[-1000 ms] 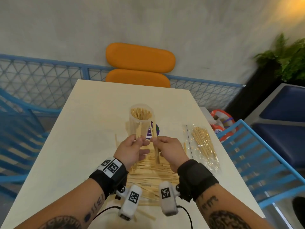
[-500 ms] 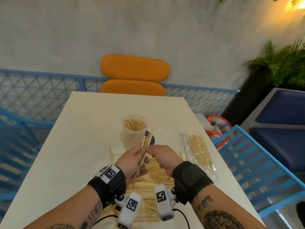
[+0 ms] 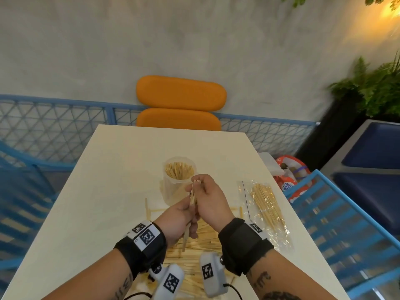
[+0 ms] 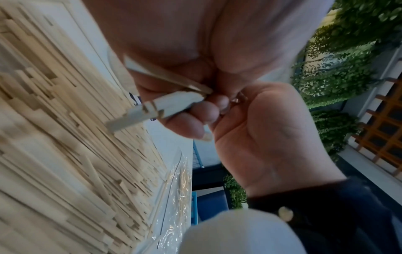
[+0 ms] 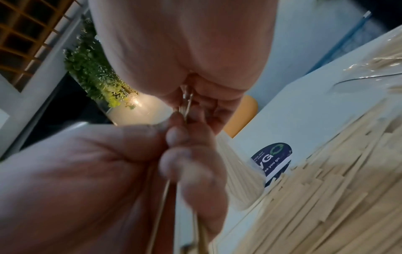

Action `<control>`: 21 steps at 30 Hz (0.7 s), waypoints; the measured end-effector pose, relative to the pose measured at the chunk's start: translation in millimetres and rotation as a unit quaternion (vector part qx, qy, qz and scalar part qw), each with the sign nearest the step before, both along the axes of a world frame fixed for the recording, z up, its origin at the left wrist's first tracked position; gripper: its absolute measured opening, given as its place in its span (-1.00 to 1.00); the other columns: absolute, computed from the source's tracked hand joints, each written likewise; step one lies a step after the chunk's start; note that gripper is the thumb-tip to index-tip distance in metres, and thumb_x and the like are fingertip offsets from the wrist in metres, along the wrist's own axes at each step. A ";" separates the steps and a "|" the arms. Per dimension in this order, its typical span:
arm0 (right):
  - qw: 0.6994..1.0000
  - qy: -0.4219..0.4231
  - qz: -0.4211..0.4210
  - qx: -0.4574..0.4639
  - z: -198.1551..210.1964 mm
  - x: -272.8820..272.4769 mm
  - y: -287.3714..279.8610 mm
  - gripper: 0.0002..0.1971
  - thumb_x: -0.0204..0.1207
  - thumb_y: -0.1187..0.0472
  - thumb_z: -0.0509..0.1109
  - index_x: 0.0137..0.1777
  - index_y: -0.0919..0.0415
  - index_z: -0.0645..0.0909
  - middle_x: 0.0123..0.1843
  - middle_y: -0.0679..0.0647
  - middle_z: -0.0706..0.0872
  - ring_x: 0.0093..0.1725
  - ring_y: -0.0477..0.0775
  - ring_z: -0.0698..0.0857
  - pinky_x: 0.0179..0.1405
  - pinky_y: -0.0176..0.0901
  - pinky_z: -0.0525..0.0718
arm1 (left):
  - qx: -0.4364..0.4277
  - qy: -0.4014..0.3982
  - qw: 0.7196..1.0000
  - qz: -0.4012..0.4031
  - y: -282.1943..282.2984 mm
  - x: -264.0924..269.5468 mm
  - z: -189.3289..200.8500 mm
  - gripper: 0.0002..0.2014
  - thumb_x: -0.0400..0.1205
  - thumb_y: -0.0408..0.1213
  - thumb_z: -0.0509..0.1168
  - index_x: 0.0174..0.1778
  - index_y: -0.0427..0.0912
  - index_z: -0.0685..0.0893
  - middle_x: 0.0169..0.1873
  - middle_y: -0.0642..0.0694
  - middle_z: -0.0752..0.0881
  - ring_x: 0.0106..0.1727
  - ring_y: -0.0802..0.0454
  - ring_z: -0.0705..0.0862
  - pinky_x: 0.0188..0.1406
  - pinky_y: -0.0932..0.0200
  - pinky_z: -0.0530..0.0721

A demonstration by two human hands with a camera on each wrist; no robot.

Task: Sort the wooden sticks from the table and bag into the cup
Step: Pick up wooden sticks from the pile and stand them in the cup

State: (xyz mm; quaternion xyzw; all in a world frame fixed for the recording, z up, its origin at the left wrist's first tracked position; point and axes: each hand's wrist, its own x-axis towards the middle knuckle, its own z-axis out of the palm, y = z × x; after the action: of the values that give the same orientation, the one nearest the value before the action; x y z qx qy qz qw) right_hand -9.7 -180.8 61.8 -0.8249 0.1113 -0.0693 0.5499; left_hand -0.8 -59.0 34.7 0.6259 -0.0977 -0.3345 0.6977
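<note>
Now both hands meet just near of the cup (image 3: 180, 180): left hand (image 3: 178, 215) and right hand (image 3: 209, 199) pinch one small bundle of wooden sticks (image 3: 192, 194), fingers curled round it. A second ago each hand held its own sticks; merged and squared up, they look ready for the cup. Count: one cup, part-filled; one clear bag (image 3: 265, 211) at right; one loose pile (image 3: 199, 241) on the bench (image 3: 97, 191), sticks too many to count.
</note>
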 end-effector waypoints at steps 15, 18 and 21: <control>0.997 -0.021 0.044 0.055 -3.8 -7.7 -15.2 -0.65 0.75 0.01 0.25 0.51 -0.03 0.48 0.26 -0.02 0.74 0.10 0.04 0.78 0.12 -0.07 0.77 | -0.023 -0.031 0.999 0.004 1.4 13.8 0.6 -0.82 0.84 -0.33 0.07 0.15 -0.10 0.58 -0.36 -0.02 0.51 -0.42 0.09 0.43 -0.41 0.16 0.47; 0.996 -0.017 0.030 0.088 -8.7 -12.4 -20.2 -0.76 0.78 0.07 0.20 0.39 -0.06 0.50 0.22 -0.02 0.75 0.10 -0.07 0.77 0.06 -0.13 0.75 | -0.048 -0.052 0.993 0.098 6.2 30.0 14.1 -0.80 0.83 -0.31 0.08 0.07 -0.11 0.62 -0.34 -0.02 0.56 -0.30 0.03 0.53 -0.16 0.05 0.58; 0.996 0.013 0.088 0.017 -11.2 -15.3 -19.0 -0.72 0.74 0.09 0.29 0.41 0.00 0.50 0.18 -0.14 0.71 0.11 -0.11 0.71 0.09 -0.25 0.67 | -0.132 -0.045 0.975 0.175 12.1 49.5 36.3 -0.76 0.85 -0.35 0.01 -0.02 -0.13 0.56 -0.36 -0.03 0.57 -0.26 -0.02 0.57 0.03 -0.01 0.62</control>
State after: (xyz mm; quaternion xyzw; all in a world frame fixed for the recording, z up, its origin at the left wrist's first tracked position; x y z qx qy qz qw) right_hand -25.0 -199.7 50.6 -0.8230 0.0468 -0.0083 0.5660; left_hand 48.7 -46.9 71.0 0.5500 -0.0611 -0.1624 0.8170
